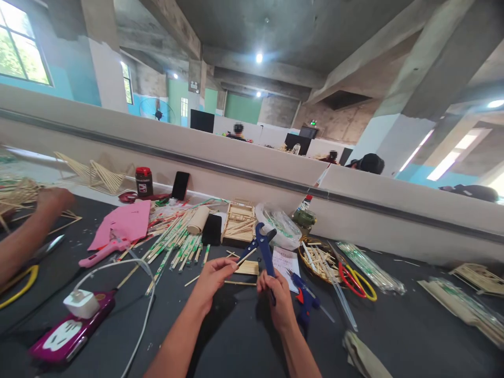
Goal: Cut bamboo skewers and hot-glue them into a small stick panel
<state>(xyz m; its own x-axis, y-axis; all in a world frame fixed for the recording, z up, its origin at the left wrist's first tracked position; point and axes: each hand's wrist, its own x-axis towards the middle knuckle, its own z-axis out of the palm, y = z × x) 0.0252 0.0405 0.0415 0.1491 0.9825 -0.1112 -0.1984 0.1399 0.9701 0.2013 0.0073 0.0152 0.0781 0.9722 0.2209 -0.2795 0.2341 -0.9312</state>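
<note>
My left hand [210, 283] pinches a short thin wooden stick [248, 255], pointed up and to the right. Closed around the handle of a blue hand cutter [265, 252] is my right hand [279, 296]. The cutter's head is raised, and the stick's far end lies close to it; whether they touch I cannot tell. Beneath the hands, a row of cut sticks [247, 268] lies side by side on the black tabletop [236, 341]. A small wooden stick frame [238, 220] stands just beyond, with loose sticks in it.
Wrapped chopsticks [189, 249] are heaped left of centre. A blue glue gun [309, 296], a basket of sticks [302, 254] and red-and-yellow-handled scissors [356, 283] lie right. A purple power strip [74, 328] with a white cable is at left. Another person's hand [55, 202] works at far left.
</note>
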